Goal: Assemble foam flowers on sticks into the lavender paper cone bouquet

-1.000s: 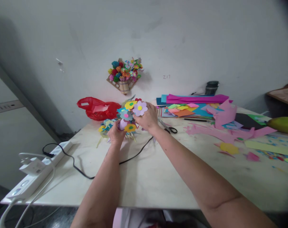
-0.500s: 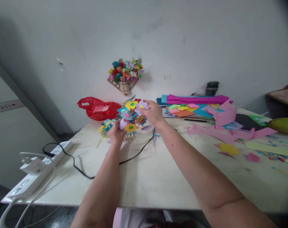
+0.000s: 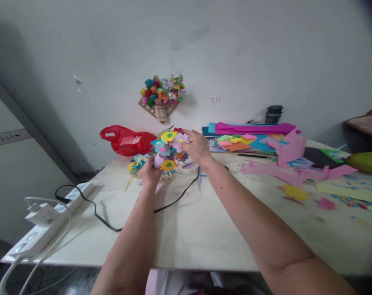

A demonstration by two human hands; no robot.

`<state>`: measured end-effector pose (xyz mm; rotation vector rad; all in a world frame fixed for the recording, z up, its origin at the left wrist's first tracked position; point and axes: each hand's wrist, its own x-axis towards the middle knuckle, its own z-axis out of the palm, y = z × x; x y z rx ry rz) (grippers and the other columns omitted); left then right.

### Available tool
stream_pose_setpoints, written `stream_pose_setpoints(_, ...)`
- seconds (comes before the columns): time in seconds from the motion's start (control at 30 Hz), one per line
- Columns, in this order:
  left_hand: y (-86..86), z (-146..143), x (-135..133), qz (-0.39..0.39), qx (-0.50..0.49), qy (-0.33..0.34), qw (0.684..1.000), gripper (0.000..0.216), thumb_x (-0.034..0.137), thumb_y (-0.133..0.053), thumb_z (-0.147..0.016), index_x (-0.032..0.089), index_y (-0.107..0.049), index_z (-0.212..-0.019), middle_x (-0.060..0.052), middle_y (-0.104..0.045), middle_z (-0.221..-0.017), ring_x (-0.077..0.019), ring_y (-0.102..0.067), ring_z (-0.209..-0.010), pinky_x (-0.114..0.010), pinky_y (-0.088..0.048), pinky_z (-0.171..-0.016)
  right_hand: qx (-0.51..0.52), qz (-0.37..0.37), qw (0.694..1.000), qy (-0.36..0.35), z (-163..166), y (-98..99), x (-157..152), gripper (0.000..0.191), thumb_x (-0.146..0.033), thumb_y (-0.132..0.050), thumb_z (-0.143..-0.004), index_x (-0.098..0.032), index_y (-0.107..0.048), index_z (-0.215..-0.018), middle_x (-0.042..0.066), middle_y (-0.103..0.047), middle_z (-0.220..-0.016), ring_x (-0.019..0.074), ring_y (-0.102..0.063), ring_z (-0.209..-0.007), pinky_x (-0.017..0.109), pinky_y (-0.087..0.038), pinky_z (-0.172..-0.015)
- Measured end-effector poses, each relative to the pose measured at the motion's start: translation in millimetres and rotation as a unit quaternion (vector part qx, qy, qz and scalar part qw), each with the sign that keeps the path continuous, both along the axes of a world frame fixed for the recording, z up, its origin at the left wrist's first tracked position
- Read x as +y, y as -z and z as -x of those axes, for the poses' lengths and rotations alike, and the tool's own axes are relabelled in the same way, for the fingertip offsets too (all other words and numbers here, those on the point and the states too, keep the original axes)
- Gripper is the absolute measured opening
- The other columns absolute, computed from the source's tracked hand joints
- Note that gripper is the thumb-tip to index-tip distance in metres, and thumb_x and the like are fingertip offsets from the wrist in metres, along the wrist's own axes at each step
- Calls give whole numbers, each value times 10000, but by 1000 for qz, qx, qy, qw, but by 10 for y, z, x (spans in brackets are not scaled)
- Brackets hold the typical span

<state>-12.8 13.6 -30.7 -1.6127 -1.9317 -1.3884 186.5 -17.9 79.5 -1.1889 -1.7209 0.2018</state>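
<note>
My left hand (image 3: pixel 149 172) is closed around the stems of a bunch of paper flowers (image 3: pixel 167 148), held upright over the far side of the white table (image 3: pixel 204 229). My right hand (image 3: pixel 196 146) is at the right side of the bunch, its fingers pinched on a pale purple flower (image 3: pixel 180 138) near the top. Yellow, blue and orange blooms face me. More paper flowers (image 3: pixel 135 162) lie on the table just left of my left hand.
A red plastic bag (image 3: pixel 127 140) lies by the wall. Coloured paper sheets and scraps (image 3: pixel 253 139) cover the right side. A black cable (image 3: pixel 106 221) runs to a white power strip (image 3: pixel 47 223) at the left edge. A flower craft (image 3: pixel 161 96) hangs on the wall.
My right hand moved from covering the bunch's right side to its upper right and now pinches the purple flower, which has turned edge-on. The left hand has stayed put.
</note>
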Motion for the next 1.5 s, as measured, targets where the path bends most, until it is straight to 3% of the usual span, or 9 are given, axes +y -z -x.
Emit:
stream_pose_setpoints(0.1, 5, 2, 3, 3, -3, -1, 1000, 485, 376, -673, -590, 236, -595, -1047, -37, -671, -864, -240, -618, -833, -287, -382, -667, -23, 0, 1000, -13, -22, -15, 2, 128, -292, -634, -746, -229, -700, -657, -15, -576, -1312, 280, -387, -1327, 512, -284, -1067)
stream_pose_setpoints(0.27, 13, 12, 15, -4, -6, -2, 1000, 472, 352, -667, -599, 228, -600, -1049, -41, -668, -854, -236, -617, -830, -285, -382, -667, -53, -1, 998, -37, -66, -40, 4, 145, -317, -670, -730, -255, -727, -848, 16, -604, -1272, 292, -349, -1356, 539, -272, -1069)
stream_pose_setpoints(0.47, 28, 21, 32, -11, -3, -4, 1000, 465, 354, -664, -592, 232, -609, -1037, -36, -669, -828, -230, -617, -794, -282, -383, -645, -86, -7, 996, -34, -37, -45, -20, 142, -351, -679, -726, -238, -706, -644, -18, -486, -1401, 314, -326, -1365, 567, -258, -1069)
stream_pose_setpoints(1.0, 25, 15, 29, -8, -1, 3, 1000, 485, 373, -641, -600, 219, -594, -1058, -48, -660, -864, -225, -612, -813, -284, -389, -672, -71, -13, 997, -5, 85, 64, -37, 132, -363, -679, -731, -243, -709, -683, -32, -465, -1419, 301, -268, -1386, 574, -153, -1105)
stream_pose_setpoints(1.23, 8, 32, 40, -61, -34, 29, 997, 448, 385, -663, -569, 217, -616, -982, -17, -652, -783, -192, -599, -739, -271, -400, -641, 56, -50, 997, 20, -38, -38, -36, 231, -451, -625, -764, -249, -725, -714, 23, -608, -1255, 259, -445, -1267, 526, -228, -1083)
stream_pose_setpoints(1.37, 28, 109, 123, -85, -68, 54, 993, 516, 424, -705, -518, 205, -615, -976, -13, -660, -800, -175, -597, -705, -273, -431, -652, 152, -72, 984, 51, -193, -12, 137, 228, -399, -599, -763, -214, -714, -696, 47, -673, -1130, 224, -564, -1121, 437, -326, -1044)
stream_pose_setpoints(1.5, 25, 163, 180, -89, -101, 59, 989, 452, 441, -692, -532, 202, -615, -908, -9, -659, -765, -167, -599, -686, -263, -445, -646, 212, -58, 973, 70, -367, 88, 375, 236, -378, -550, -760, -208, -714, -758, 47, -672, -1117, 215, -588, -1079, 387, -381, -1005)
